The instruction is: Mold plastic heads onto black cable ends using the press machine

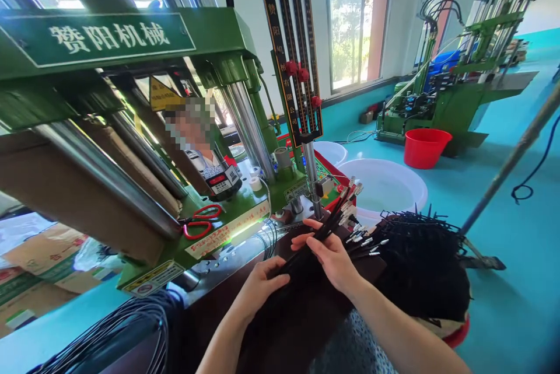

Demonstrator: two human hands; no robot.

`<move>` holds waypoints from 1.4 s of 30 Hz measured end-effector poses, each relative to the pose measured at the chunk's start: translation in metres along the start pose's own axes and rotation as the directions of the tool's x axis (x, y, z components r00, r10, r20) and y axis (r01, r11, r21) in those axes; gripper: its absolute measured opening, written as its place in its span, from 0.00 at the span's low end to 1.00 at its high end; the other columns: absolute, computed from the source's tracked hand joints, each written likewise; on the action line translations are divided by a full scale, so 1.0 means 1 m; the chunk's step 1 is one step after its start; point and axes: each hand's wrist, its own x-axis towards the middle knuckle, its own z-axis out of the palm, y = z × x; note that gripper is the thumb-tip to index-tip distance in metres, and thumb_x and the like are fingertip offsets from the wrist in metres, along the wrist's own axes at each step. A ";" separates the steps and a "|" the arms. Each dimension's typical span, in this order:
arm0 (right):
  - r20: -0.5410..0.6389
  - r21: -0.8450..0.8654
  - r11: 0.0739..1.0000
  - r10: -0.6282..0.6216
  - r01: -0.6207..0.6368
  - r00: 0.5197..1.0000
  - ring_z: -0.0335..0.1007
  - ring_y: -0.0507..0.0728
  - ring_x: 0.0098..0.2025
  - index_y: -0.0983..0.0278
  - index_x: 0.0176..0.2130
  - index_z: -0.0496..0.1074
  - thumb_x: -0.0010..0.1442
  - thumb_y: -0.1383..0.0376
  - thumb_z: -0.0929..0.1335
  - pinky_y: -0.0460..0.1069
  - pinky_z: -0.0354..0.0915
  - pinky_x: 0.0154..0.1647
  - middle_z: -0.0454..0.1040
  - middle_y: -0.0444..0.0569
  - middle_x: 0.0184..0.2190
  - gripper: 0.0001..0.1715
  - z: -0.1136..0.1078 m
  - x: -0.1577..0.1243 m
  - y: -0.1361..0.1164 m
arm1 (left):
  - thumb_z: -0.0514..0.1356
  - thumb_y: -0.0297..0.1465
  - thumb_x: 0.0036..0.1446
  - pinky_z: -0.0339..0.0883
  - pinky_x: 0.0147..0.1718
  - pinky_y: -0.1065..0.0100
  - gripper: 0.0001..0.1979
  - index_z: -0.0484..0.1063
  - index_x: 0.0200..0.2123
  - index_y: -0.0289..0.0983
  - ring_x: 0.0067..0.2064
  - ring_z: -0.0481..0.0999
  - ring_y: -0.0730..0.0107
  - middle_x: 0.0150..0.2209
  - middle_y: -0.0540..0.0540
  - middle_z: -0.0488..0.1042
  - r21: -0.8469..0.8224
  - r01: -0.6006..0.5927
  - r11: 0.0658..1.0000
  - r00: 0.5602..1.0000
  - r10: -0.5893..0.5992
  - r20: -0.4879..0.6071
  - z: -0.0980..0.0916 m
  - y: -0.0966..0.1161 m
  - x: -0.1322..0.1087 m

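My left hand (pixel 258 285) is closed round the lower part of a bundle of thin black cables (pixel 326 227). My right hand (pixel 329 254) pinches the same bundle higher up, fingers wrapped round it. The cables point up and to the right, and their metal-tipped plug ends (pixel 352 190) fan out above my right hand. Both hands are over a dark apron or lap, just in front of the green machine's bed (pixel 227 228).
A green press machine (pixel 131 70) fills the left, red-handled scissors (pixel 199 221) on its bed. A person sits behind it. A heap of black cables (pixel 420 263) lies at the right, white basins (pixel 385 187) and a red bucket (pixel 425 147) beyond. Coiled wire (pixel 126 327) is at lower left.
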 end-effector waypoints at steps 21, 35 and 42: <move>0.228 0.079 0.994 0.056 -0.075 0.972 0.69 0.52 0.32 0.61 0.41 0.70 0.46 0.60 0.72 0.47 0.65 0.32 0.74 0.46 0.35 0.20 -0.013 0.004 -0.015 | 0.60 0.42 0.47 0.46 0.18 0.75 0.16 0.65 0.27 0.34 0.18 0.54 0.82 0.18 0.55 0.58 -0.207 -0.046 0.977 0.998 0.038 -0.045 -0.017 0.001 -0.018; -0.024 -0.102 0.991 -0.091 0.088 0.996 0.67 0.50 0.22 0.63 0.38 0.69 0.47 0.63 0.72 0.46 0.63 0.25 0.71 0.40 0.24 0.16 -0.003 0.015 -0.034 | 0.56 0.43 0.49 0.54 0.16 0.75 0.15 0.64 0.26 0.35 0.17 0.62 0.80 0.18 0.53 0.66 0.014 -0.057 0.998 0.998 0.058 -0.018 0.032 0.088 0.037; -0.110 -0.011 0.998 -0.057 0.056 0.992 0.65 0.49 0.23 0.67 0.27 0.71 0.45 0.65 0.73 0.45 0.63 0.26 0.71 0.43 0.22 0.09 -0.009 0.016 -0.028 | 0.59 0.41 0.45 0.52 0.14 0.76 0.15 0.63 0.26 0.35 0.16 0.62 0.80 0.17 0.54 0.66 -0.024 -0.027 0.999 0.990 0.024 -0.143 0.039 0.078 0.039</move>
